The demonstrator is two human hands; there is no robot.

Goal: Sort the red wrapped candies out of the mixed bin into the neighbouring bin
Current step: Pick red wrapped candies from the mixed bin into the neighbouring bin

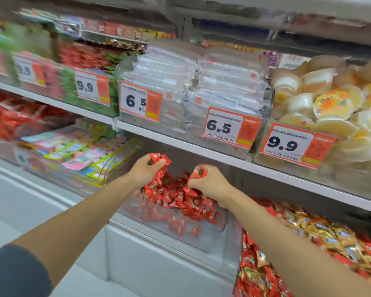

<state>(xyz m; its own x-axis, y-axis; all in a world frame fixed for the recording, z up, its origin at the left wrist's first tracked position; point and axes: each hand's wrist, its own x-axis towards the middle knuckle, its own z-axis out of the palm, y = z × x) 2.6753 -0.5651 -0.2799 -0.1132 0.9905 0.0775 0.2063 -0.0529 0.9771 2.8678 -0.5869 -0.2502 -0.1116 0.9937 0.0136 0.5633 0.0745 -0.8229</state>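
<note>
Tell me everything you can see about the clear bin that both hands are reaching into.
The clear bin looks like transparent plastic, open on top, with a tall front wall, and sits on the lower shelf. It holds a shallow pile of red wrapped candies, heaped toward the back. The left hand and the right hand each grip a bunch of them above the pile. Mixed red and gold candies lie just to its right.
</note>
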